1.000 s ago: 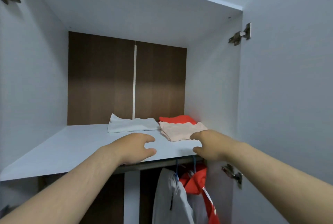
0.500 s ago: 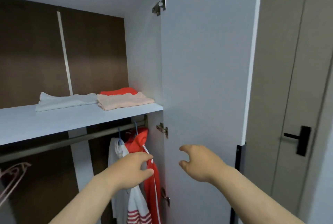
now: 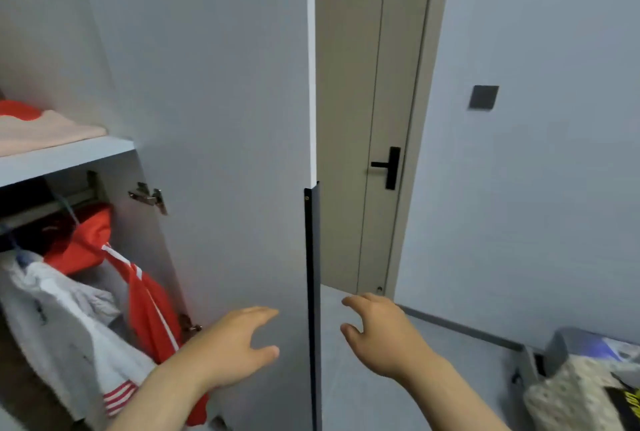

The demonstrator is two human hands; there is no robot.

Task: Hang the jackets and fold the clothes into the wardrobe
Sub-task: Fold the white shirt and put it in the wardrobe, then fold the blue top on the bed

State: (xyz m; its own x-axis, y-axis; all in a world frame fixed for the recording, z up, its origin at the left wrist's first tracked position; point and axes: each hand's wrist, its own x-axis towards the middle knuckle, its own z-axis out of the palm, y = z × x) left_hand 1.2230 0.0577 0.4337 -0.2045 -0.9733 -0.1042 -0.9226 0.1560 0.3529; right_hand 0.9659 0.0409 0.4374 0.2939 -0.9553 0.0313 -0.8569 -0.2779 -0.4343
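Your left hand (image 3: pixel 239 344) and right hand (image 3: pixel 377 330) are both empty, fingers loosely spread, one on each side of the wardrobe door (image 3: pixel 225 119) edge. Status: a red jacket (image 3: pixel 138 292) and a white jacket (image 3: pixel 69 309) hang on the rail (image 3: pixel 41 209). A folded peach garment (image 3: pixel 45 132) lies on the shelf (image 3: pixel 69 157), with a red garment (image 3: pixel 15 108) behind it. Remaining, by estimate: the heap of clothes (image 3: pixel 581 392) at lower right, well apart from the wardrobe.

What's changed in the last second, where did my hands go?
Both hands came down off the shelf: the left hand is now in front of the open wardrobe door, the right hand beyond its edge. Neither holds anything. The folded clothes and hanging jackets stayed put.
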